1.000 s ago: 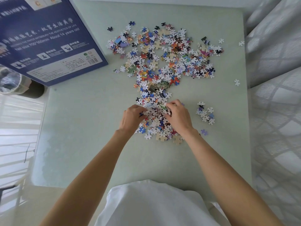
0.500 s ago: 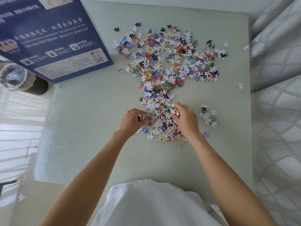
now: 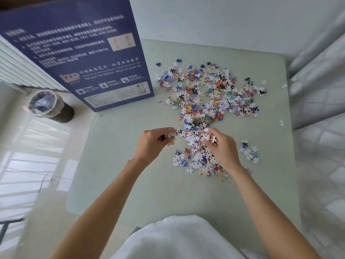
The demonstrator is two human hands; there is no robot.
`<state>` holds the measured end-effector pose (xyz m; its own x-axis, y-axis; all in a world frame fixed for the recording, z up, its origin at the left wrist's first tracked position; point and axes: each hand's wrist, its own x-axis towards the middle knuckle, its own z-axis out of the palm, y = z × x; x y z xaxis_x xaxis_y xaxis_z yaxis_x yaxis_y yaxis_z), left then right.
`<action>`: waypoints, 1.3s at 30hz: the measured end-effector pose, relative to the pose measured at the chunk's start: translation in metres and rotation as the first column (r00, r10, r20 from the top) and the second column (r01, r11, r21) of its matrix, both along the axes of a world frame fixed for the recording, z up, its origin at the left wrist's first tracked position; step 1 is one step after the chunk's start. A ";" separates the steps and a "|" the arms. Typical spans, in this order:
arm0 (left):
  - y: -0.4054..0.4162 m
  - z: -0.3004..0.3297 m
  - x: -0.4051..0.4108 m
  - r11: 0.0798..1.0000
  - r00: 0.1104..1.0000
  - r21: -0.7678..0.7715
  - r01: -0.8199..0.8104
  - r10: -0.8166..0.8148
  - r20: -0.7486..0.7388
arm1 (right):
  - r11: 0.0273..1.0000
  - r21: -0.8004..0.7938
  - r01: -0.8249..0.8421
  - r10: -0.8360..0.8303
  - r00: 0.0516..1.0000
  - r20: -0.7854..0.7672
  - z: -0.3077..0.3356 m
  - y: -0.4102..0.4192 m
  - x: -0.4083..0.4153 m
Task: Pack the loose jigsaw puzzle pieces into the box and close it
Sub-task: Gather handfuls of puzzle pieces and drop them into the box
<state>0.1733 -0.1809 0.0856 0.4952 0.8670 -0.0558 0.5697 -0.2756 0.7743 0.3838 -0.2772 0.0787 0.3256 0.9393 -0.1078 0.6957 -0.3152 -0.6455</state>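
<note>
We note left hand [image 3: 152,144] and right hand [image 3: 222,146] each gripping a clump of pieces [image 3: 209,94] over the table [image 3: 130,174], box [image 3: 80,53] standing beside.

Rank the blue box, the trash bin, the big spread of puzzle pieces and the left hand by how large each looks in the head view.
1. blue box, nearer the camera
2. spread of puzzle pieces
3. trash bin and left hand: look alike
</note>
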 end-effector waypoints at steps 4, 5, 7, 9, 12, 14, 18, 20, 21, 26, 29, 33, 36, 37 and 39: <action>0.036 0.057 -0.039 0.986 0.984 0.167 0.002 -0.032 0.177 | 0.989 0.124 -0.081 0.082 0.997 -0.003 0.051 0.041 -0.027; 0.050 0.074 -0.049 0.971 0.979 0.239 -0.006 -0.043 0.201 | 0.982 0.163 -0.093 0.096 0.995 -0.006 0.067 0.054 -0.034; 0.081 0.114 -0.075 0.902 0.976 0.430 -0.043 -0.053 0.209 | 0.958 0.263 -0.117 0.123 0.992 -0.008 0.098 0.082 -0.054; 0.113 0.150 -0.091 0.786 0.982 0.617 -0.043 -0.080 0.170 | 0.928 0.349 -0.134 0.141 0.990 0.005 0.125 0.105 -0.065; 0.169 0.191 -0.115 0.615 0.988 0.788 -0.047 -0.086 0.125 | 0.875 0.446 -0.189 0.182 0.982 0.059 0.164 0.149 -0.087; 0.204 0.208 -0.124 0.575 0.990 0.818 -0.006 -0.110 0.084 | 0.836 0.497 -0.234 0.205 0.972 0.112 0.187 0.179 -0.098; 0.253 0.215 -0.131 0.547 0.987 0.824 0.148 -0.139 -0.084 | 0.770 0.577 -0.272 0.225 0.962 0.153 0.222 0.231 -0.114; 0.265 0.214 -0.130 0.563 0.977 0.799 0.210 -0.152 -0.150 | 0.753 0.575 -0.321 0.226 0.946 0.232 0.233 0.254 -0.121; 0.269 0.212 -0.129 0.582 0.972 0.780 0.232 -0.156 -0.173 | 0.749 0.562 -0.352 0.238 0.934 0.268 0.236 0.264 -0.124; 0.274 0.203 -0.131 0.686 0.978 0.697 0.208 -0.128 -0.165 | 0.738 0.422 -0.526 0.334 0.828 0.450 0.240 0.301 -0.138; 0.274 0.201 -0.134 0.762 0.985 0.627 0.165 -0.100 -0.138 | 0.726 0.302 -0.618 0.398 0.735 0.548 0.233 0.317 -0.141; 0.271 0.201 -0.137 0.795 0.982 0.580 0.179 -0.109 -0.153 | 0.717 0.234 -0.657 0.443 0.687 0.576 0.228 0.326 -0.140; 0.269 0.198 -0.142 0.781 0.976 0.588 0.209 -0.130 -0.174 | 0.692 0.207 -0.692 0.456 0.641 0.617 0.229 0.330 -0.142; 0.268 0.197 -0.143 0.777 0.973 0.589 0.224 -0.139 -0.187 | 0.678 0.203 -0.706 0.461 0.624 0.631 0.228 0.331 -0.144; 0.264 0.195 -0.145 0.760 0.964 0.600 0.248 -0.131 -0.233 | 0.650 0.184 -0.737 0.477 0.585 0.656 0.227 0.333 -0.147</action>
<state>0.0279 0.0831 0.2809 0.6870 0.6298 0.3623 0.5568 -0.7767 0.2944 0.2366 0.0556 0.3056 -0.4652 0.8300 0.3077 0.8578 0.5085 -0.0748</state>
